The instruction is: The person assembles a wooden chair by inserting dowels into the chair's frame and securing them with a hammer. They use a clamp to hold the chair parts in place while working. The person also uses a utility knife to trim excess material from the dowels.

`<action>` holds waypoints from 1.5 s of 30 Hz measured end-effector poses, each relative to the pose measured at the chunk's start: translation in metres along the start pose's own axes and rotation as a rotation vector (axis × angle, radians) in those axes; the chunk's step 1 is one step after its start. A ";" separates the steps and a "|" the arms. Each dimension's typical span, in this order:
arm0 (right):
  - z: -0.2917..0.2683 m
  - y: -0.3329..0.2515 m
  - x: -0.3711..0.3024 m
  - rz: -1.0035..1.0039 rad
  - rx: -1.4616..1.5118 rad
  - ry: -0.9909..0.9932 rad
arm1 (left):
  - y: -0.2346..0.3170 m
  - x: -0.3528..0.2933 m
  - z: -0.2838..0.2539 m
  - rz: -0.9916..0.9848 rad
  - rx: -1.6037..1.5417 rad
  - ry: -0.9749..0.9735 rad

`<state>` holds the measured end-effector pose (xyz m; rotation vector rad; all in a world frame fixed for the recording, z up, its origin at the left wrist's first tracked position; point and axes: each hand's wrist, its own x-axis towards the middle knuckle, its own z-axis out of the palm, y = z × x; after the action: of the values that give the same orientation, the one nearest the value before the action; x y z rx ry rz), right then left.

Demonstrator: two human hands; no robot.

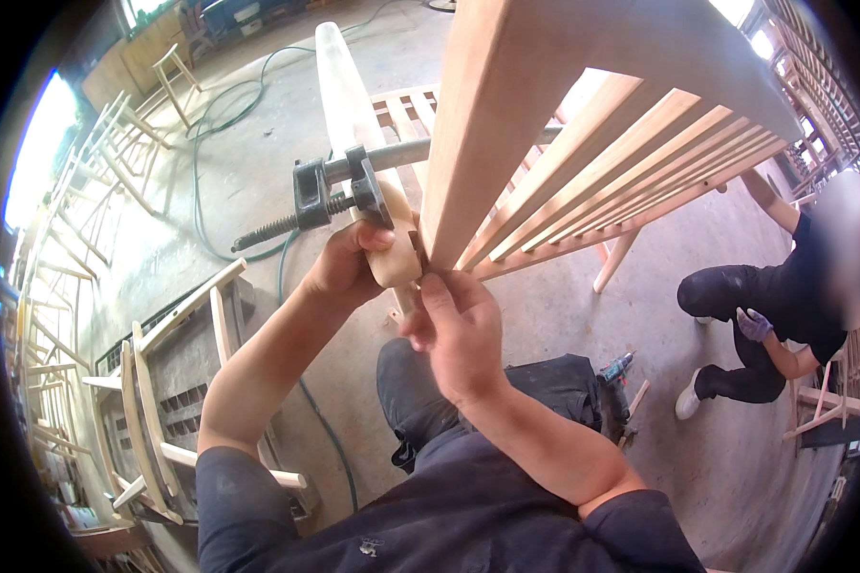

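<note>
A pale wooden slatted frame (pixel 583 143) rises in front of me, with a long rounded wooden rail (pixel 346 95) beside it. A black metal bar clamp (pixel 327 193) grips that rail; its threaded screw points left and its steel bar runs right. My left hand (pixel 349 265) is wrapped around the clamp's wooden handle (pixel 398 256) just below the clamp jaw. My right hand (pixel 457 329) pinches at the lower corner of the frame's thick post (pixel 492 124), fingertips touching the wood next to the handle.
Another person (pixel 784 306) in dark clothes and purple gloves crouches at the right beside the frame. A power drill (pixel 616 368) lies on the concrete floor. A green hose (pixel 229 115) snakes across the floor. Unfinished wooden chair frames (pixel 153 420) stand at left.
</note>
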<state>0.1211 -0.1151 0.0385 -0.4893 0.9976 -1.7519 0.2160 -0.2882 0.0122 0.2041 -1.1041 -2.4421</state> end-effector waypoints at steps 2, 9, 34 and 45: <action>-0.004 -0.006 0.000 -0.019 -0.005 -0.005 | -0.001 0.001 0.001 0.002 -0.014 0.007; -0.009 -0.019 0.010 0.035 -0.079 -0.069 | 0.004 -0.001 0.007 0.017 0.004 -0.022; -0.014 0.000 0.007 0.271 0.426 -0.173 | 0.000 0.001 0.004 -0.009 0.064 0.007; -0.018 0.009 0.009 0.345 0.667 -0.278 | 0.001 -0.002 0.021 0.048 0.043 0.057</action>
<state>0.1100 -0.1171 0.0199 -0.1132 0.2451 -1.5320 0.2119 -0.2741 0.0269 0.2563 -1.1243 -2.3574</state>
